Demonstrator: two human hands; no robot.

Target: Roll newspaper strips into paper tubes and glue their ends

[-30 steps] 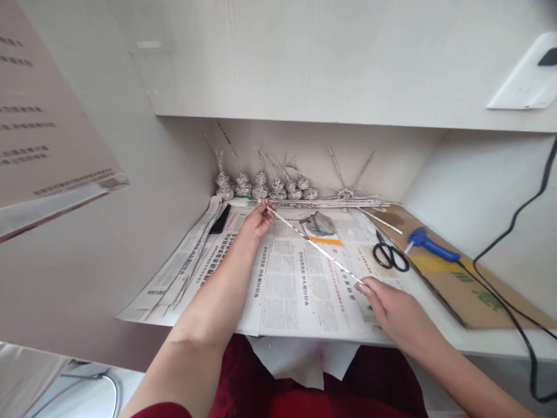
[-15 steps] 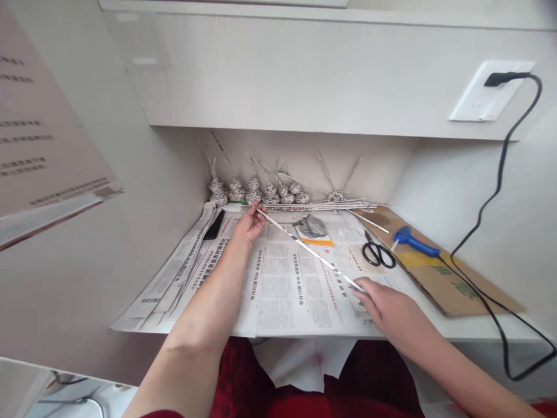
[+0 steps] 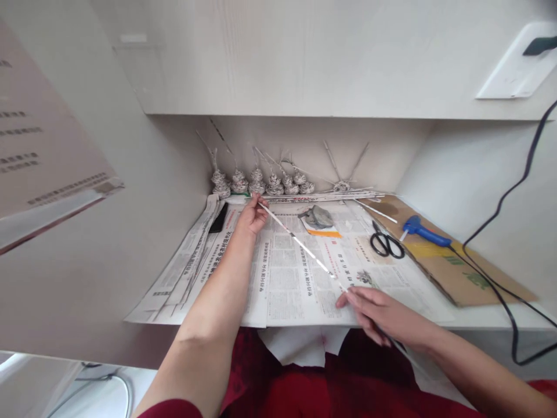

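A thin rolled newspaper stick (image 3: 299,240) slants across the newspaper sheets (image 3: 282,290), held between my two hands. My left hand (image 3: 253,215) pinches its far end near the back of the desk. Lower right, close to the front edge, my right hand (image 3: 380,316) has thumb and fingers closed on the near end; a dark strip shows under its palm, too hidden to make out. Behind my left hand stand several small gourd shapes woven from paper sticks (image 3: 256,182). In front of them lies a bundle of paper sticks (image 3: 304,198).
A grey cloth (image 3: 319,217) lies on an orange-edged packet. To its right are black scissors (image 3: 386,244) and a blue glue gun (image 3: 426,232) on a cardboard sheet (image 3: 461,284). A black phone-like object (image 3: 219,218) sits at left. The black cord (image 3: 496,206) hangs at right.
My right hand has slid along toward the near end of the stick, lower and closer to me, with its fingers spread more. My left hand keeps its pinch. The view has shifted slightly.
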